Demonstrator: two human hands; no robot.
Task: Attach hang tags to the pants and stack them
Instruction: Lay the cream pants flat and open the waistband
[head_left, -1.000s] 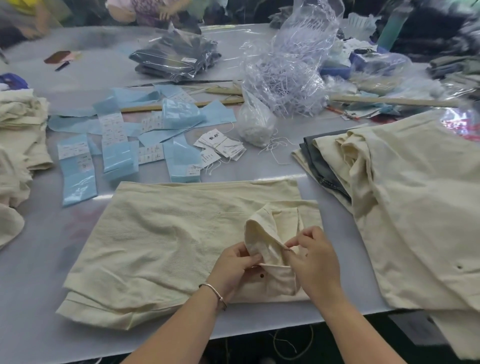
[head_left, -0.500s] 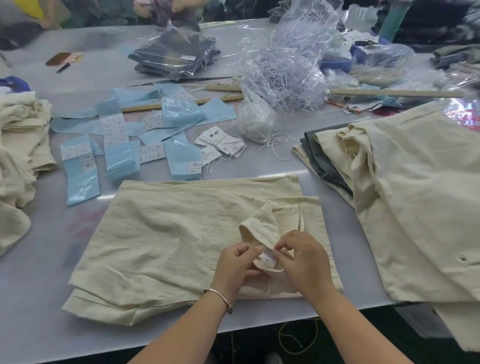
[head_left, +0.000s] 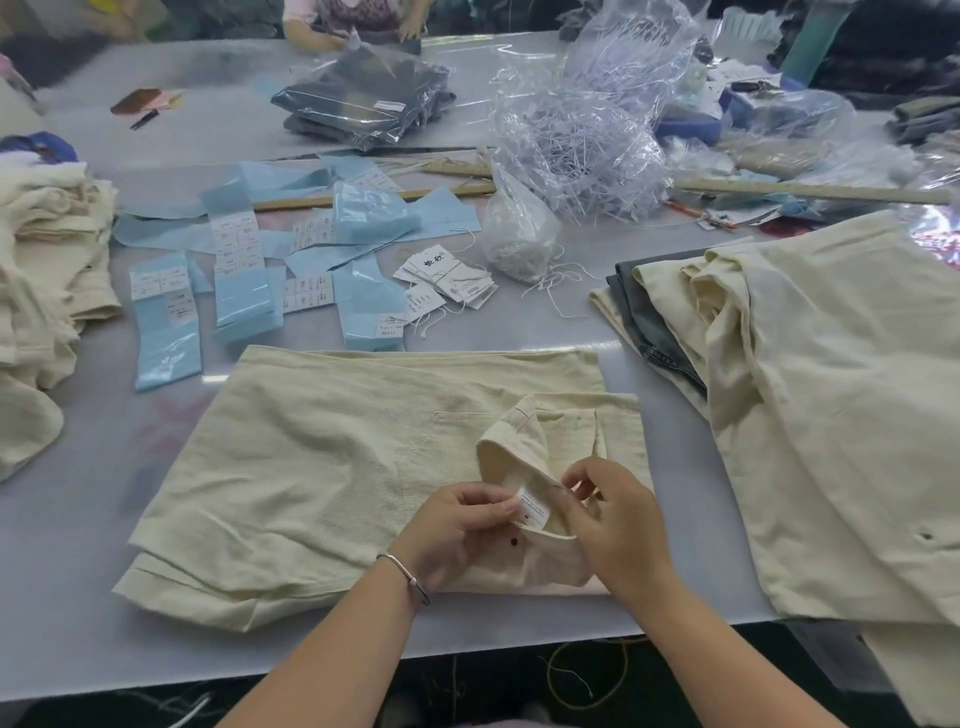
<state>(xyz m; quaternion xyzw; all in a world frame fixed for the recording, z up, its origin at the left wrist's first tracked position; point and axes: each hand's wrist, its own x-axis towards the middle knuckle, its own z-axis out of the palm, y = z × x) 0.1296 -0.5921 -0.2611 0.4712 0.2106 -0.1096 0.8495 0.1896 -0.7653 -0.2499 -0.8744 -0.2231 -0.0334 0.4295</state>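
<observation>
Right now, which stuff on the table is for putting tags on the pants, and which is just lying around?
For the job:
- folded cream pants
- sewn-in label, pinched by the left hand
- right hand, holding the waistband
- hang tags
- pile of pants

Just lying around:
- blue sticker sheets
- bagged dark clothes
- wooden ruler

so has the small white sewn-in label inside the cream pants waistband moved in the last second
Yes. The white label, hidden a second ago, now lies exposed, pinched by the left hand, above the dark button.
</observation>
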